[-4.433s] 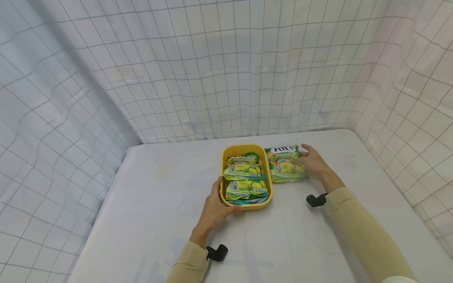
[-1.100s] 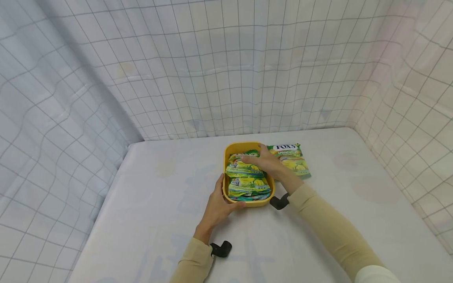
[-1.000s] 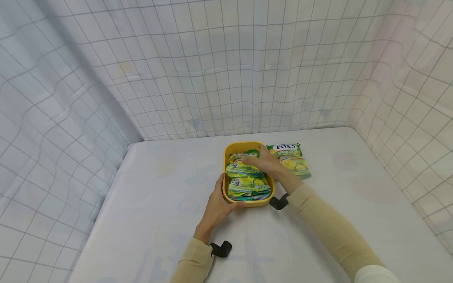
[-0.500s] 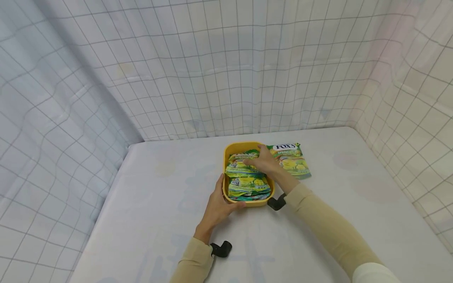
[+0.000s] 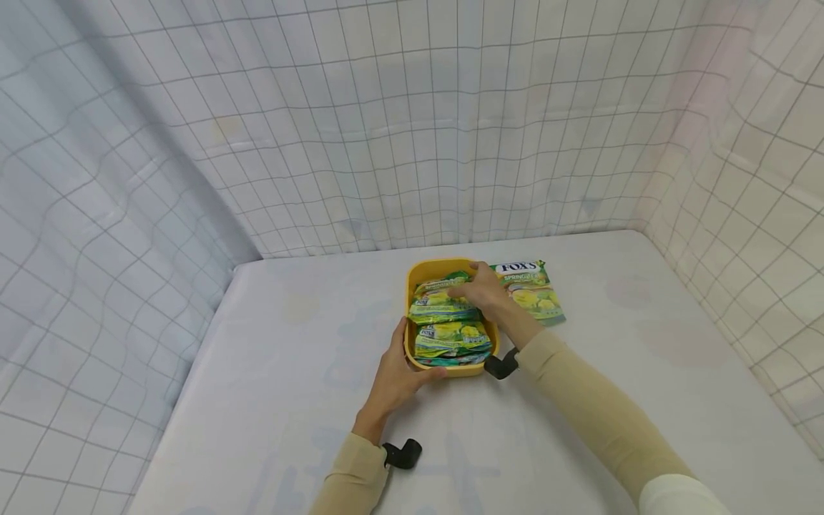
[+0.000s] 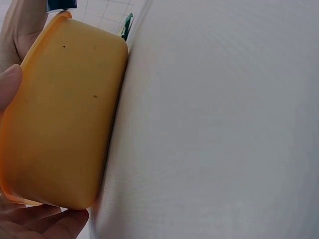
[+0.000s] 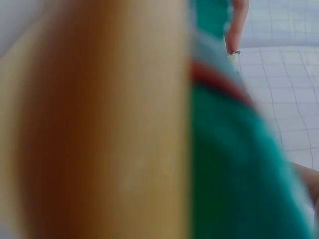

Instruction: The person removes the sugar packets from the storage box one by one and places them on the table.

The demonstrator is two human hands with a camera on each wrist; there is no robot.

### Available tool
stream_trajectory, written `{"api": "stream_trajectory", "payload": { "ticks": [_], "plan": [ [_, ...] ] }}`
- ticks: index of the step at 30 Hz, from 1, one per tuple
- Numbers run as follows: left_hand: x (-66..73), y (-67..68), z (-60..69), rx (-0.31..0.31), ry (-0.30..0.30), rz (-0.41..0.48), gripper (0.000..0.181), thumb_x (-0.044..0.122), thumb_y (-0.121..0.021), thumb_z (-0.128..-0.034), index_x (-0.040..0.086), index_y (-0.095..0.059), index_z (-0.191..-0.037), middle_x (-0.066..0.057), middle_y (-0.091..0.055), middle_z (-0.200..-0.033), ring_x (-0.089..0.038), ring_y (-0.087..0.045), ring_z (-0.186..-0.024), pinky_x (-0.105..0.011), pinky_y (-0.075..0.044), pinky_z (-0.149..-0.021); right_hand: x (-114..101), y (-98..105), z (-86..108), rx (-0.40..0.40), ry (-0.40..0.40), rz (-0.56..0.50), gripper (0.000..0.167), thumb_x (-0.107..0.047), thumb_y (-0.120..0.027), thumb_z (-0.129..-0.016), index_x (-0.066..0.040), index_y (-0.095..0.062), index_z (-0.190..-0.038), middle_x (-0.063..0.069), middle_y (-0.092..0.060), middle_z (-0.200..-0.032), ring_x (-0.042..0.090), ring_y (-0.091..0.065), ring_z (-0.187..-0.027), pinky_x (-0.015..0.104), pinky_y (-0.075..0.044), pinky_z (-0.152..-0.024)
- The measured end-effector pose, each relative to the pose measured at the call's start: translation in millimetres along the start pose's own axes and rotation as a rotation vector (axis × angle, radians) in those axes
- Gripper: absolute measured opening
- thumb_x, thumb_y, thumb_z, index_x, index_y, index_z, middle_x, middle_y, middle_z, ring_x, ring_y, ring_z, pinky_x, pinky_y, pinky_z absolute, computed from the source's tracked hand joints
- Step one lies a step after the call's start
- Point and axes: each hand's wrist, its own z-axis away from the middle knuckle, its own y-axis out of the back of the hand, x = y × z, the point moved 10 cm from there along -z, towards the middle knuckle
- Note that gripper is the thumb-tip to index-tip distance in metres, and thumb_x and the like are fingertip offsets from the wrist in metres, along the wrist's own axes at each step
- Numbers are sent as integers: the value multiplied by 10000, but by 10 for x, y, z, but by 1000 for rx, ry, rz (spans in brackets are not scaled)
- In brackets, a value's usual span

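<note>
White checked curtains hang behind the tabletop. Near its far edge, about midway between the far corners, stands my yellow tub, green packets laid inside in two rows, probably so they fit snugly. My left hand grips the tub's near left corner, I'd judge to steady it for the right hand, which is inside, thumb on the farther row; its fingers are buried, so I can't tell whether they pinch a packet or merely press. Toward the tabletop's far right corner, a loose packet lies just beside the tub, partly behind my right hand. The right wrist view is mostly blur.
</note>
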Motion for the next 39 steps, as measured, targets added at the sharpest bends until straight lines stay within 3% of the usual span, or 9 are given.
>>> {"api": "stream_trajectory", "payload": {
  "ticks": [4,11,18,22,28,32,35,39],
  "plan": [
    [-1,-6,3,0,-8,7,1240,401,-914,-761,78,-103,-1641,-144,-282,-1641,-309,-302,-1488,-513,-291,-1186,18,-10,-18,-23,-19,34,882,-170,-766,-923,-33,-213,-1597,237,-282,-1598,427,-341,-1426,558,-356,-1135],
    [-11,-4,14,-2,-11,6,1250,413,-908,-758,72,-91,-1640,-148,-275,-1642,-312,-300,-1489,-511,-295,-1185,32,-120,-82,-160,-21,-18,910,-110,-754,-927,-17,-159,-1609,245,-171,-1636,435,-233,-1478,568,-302,-1164],
    [6,-1,15,-7,-24,10,1241,417,-902,-765,83,-90,-1642,-145,-293,-1635,-313,-314,-1483,-515,-299,-1182,77,-182,-97,-229,-24,-5,868,-128,-768,-923,-115,-245,-1616,199,-209,-1633,428,-270,-1465,639,-297,-1141],
    [13,3,12,-7,-28,9,1237,420,-902,-766,86,-95,-1642,-144,-307,-1629,-313,-324,-1478,-517,-305,-1178,97,-221,-89,-266,-15,-16,839,-96,-763,-922,-130,-286,-1612,199,-250,-1619,419,-385,-1400,618,-361,-1111],
    [31,-4,4,-11,-53,20,1223,412,-900,-776,96,-98,-1644,-135,-326,-1620,-305,-352,-1462,-516,-324,-1167,128,-233,-85,-271,-25,-23,779,-64,-739,-935,-162,-340,-1596,216,-327,-1571,390,-538,-1264,556,-465,-1042],
    [19,-9,-2,-14,-43,19,1226,416,-898,-776,96,-94,-1644,-134,-318,-1624,-310,-347,-1465,-519,-322,-1168,141,-241,-84,-267,-30,-84,775,-11,-725,-932,-162,-349,-1592,237,-350,-1539,365,-624,-1114,441,-569,-884],
    [-3,-8,-3,-14,-18,7,1237,430,-898,-770,94,-90,-1645,-137,-293,-1636,-315,-317,-1481,-520,-307,-1177,133,-226,-66,-259,-16,-96,781,14,-721,-924,-173,-357,-1589,234,-316,-1557,339,-635,-1052,388,-579,-806],
    [-17,-4,-5,-16,3,-7,1250,446,-898,-763,88,-87,-1644,-145,-260,-1649,-320,-288,-1495,-519,-293,-1184,108,-195,-31,-263,10,-145,797,58,-701,-920,-192,-354,-1592,217,-210,-1615,346,-605,-1068,384,-560,-809]
  ]
}}
